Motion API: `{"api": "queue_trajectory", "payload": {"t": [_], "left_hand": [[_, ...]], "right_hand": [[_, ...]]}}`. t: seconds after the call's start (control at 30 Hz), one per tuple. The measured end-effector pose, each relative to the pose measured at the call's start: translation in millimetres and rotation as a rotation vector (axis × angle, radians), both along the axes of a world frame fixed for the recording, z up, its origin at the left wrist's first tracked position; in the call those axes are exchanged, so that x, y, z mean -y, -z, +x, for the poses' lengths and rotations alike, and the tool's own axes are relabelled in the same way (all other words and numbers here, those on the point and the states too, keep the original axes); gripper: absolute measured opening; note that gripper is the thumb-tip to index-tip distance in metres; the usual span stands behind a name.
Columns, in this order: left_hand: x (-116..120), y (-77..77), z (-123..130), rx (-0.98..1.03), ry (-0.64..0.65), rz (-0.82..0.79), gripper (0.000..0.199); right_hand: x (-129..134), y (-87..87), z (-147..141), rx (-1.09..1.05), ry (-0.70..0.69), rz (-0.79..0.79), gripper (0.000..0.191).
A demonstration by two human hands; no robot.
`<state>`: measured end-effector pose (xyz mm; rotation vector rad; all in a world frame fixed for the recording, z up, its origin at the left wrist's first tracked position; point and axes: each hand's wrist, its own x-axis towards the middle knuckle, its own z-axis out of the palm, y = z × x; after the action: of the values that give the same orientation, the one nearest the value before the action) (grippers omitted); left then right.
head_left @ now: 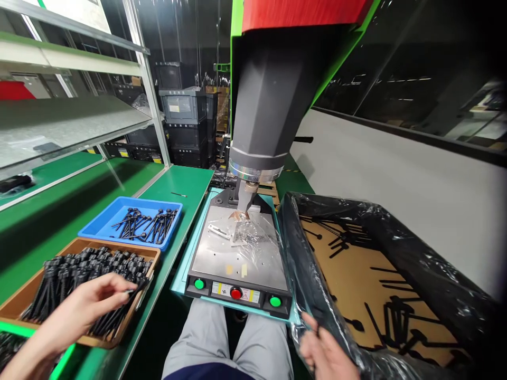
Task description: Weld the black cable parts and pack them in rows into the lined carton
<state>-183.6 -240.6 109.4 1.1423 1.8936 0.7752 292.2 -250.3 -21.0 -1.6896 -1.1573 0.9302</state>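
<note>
Over the right side of an orange-brown tray (75, 245) heaped with black rod-like parts (71, 274), my left hand (93, 301) pinches the end of one black part. Beyond it, a blue tray (91, 226) holds more black parts. My right hand (322, 345), blurred, is closed around a thin dark piece near the front left of the lined box (295, 253). Between the hands stands a machine with a metal plate (214, 258); a small silvery piece (219, 231) and clear film lie on the plate under the machine's tip.
The machine's black head (265, 105) hangs over the plate. Green buttons (275, 301) and a red button (236, 293) line its front. Black parts lie on cardboard (356, 269) inside the lined box. A metal-framed shelf (79, 124) is at left, with stacked crates (184, 108) behind.
</note>
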Motion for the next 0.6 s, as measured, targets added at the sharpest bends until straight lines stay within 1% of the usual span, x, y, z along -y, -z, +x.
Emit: {"api": "queue_trajectory", "payload": {"t": [0.03,0.07,0.1,0.17,0.23,0.3,0.4,0.47,0.6], "left_hand": [[-9,3.1,16,0.097,0.138,0.033,0.039],[-17,7.7,32,0.174,0.241,0.058,0.034],[-25,13.7,49,0.249,0.313,0.082,0.030],[-40,28.8,81,0.420,0.396,0.138,0.029],[-52,45.0,109,0.590,0.425,0.166,0.032],[-62,58.3,132,0.703,0.448,0.169,0.035],[-71,69.8,155,0.790,0.525,0.139,0.034],[-75,73.6,163,0.815,0.563,0.118,0.034],[-81,78.6,169,0.819,0.567,0.114,0.034]], "right_hand": [[-5,3.3,-20,-0.084,-0.110,-0.028,0.063],[-10,5.1,-41,-0.157,-0.226,-0.056,0.066],[-13,5.5,-60,-0.211,-0.326,-0.089,0.066],[-17,2.0,-90,-0.266,-0.503,-0.112,0.061],[-19,-4.9,-108,-0.255,-0.625,-0.071,0.052],[-21,-12.1,-114,-0.212,-0.683,-0.012,0.045],[-25,-19.8,-113,-0.136,-0.682,0.031,0.042],[-28,-22.8,-110,-0.083,-0.682,0.055,0.041],[-33,-25.6,-105,-0.027,-0.704,0.093,0.038]]}}
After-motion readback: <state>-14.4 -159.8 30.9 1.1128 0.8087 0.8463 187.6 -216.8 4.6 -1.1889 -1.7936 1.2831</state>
